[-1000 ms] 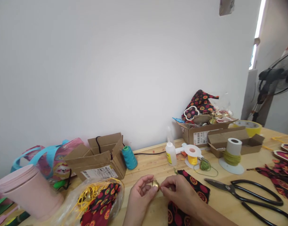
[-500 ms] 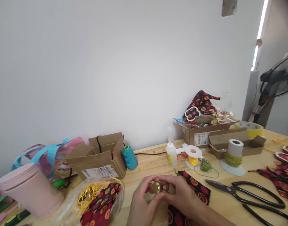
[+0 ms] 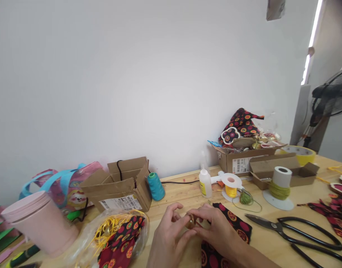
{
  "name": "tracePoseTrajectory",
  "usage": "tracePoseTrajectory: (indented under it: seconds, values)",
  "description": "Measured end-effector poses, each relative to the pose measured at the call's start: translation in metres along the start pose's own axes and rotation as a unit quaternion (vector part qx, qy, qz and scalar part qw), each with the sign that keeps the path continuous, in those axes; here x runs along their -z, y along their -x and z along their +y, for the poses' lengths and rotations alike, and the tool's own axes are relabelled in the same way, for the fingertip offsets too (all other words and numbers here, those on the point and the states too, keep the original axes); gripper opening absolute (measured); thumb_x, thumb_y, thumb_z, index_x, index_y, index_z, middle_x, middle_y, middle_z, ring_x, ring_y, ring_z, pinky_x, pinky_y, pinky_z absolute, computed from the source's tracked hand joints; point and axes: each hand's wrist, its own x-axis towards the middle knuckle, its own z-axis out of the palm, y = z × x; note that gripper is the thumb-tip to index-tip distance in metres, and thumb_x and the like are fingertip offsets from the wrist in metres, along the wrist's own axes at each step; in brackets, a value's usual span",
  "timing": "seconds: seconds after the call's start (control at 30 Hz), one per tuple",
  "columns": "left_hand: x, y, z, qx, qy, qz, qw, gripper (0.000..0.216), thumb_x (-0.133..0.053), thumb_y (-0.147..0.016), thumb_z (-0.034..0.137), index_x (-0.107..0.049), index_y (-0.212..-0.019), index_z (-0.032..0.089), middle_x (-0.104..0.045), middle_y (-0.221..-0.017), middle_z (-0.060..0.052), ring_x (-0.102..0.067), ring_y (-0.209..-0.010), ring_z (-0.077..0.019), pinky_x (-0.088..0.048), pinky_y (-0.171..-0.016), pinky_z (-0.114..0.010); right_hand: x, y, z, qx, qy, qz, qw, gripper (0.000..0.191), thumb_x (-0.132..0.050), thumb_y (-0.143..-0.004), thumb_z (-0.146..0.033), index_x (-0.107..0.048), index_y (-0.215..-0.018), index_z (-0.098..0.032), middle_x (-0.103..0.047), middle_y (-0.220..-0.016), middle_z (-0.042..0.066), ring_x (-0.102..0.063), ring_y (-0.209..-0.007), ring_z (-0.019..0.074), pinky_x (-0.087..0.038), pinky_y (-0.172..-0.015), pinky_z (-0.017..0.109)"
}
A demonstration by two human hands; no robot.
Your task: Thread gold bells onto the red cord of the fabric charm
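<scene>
Between my two hands is a small round gold bell (image 3: 191,222), low in the middle of the view. My left hand (image 3: 171,234) has its index finger and thumb against the bell's left side, its other fingers curled behind. My right hand (image 3: 214,227) pinches the bell from the right, and a thin reddish cord seems to run beside its fingers. Under and behind the right hand lies black patterned fabric (image 3: 238,223) with red and orange round motifs. Black-handled scissors (image 3: 277,226) rest open to the right of it.
Behind my hands stand a glue bottle (image 3: 205,184), a yellow thread spool (image 3: 231,190), a green cord spool (image 3: 279,190) and a teal thread cone (image 3: 156,187). Leftward are an open cardboard box (image 3: 126,190), a pink bin (image 3: 42,227) and a plastic bag (image 3: 89,230) with yellow cord.
My left hand's fingers have shifted over the bell, with the index finger now lying across its upper left. The bell appears turned and darker. The whole view has moved slightly.
</scene>
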Motion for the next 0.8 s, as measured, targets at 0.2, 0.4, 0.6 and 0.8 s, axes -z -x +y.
tracePoseTrajectory:
  seconds: [0.2,0.4,0.6,0.8]
  values:
    - [0.008,-0.001,0.0,-0.05,-0.071,-0.019,0.996,0.016,-0.051,-0.074,0.026,-0.063,-0.084,0.023,-0.05,-0.106,-0.011,-0.052,-0.086,-0.0204,-0.047,-0.071,-0.033,0.004,0.002,-0.002,0.018,0.033,-0.021,0.999,0.005,-0.06,-0.072,-0.025,-0.059,-0.07,-0.021,-0.059,-0.066,-0.005,-0.049,-0.067,0.0123,-0.03,-0.061,0.021]
    - [0.013,0.0,-0.001,-0.027,-0.016,-0.068,0.997,0.015,-0.052,-0.073,0.027,-0.066,-0.071,0.024,-0.052,-0.11,-0.011,-0.051,-0.095,-0.024,-0.044,-0.078,-0.035,0.009,0.001,-0.006,0.053,0.125,-0.038,0.99,0.009,-0.062,-0.069,-0.03,-0.06,-0.068,-0.021,-0.059,-0.064,-0.002,-0.048,-0.067,0.0141,-0.03,-0.063,0.023]
    - [0.014,0.0,0.002,-0.003,0.047,-0.096,0.994,0.017,-0.05,-0.073,0.022,-0.067,-0.068,0.024,-0.049,-0.117,-0.01,-0.048,-0.102,-0.0255,-0.041,-0.085,-0.035,0.011,0.001,-0.007,0.071,0.169,-0.046,0.982,0.009,-0.063,-0.065,-0.024,-0.058,-0.06,-0.019,-0.061,-0.061,-0.002,-0.048,-0.067,0.014,-0.029,-0.064,0.024]
    - [0.012,0.0,0.0,0.038,0.103,-0.111,0.988,0.012,-0.054,-0.07,0.024,-0.066,-0.069,0.021,-0.045,-0.116,-0.011,-0.044,-0.106,-0.0255,-0.036,-0.089,-0.037,0.011,0.001,-0.007,0.092,0.169,-0.056,0.98,0.008,-0.063,-0.065,-0.026,-0.06,-0.06,-0.02,-0.061,-0.06,-0.002,-0.048,-0.066,0.0136,-0.029,-0.063,0.025]
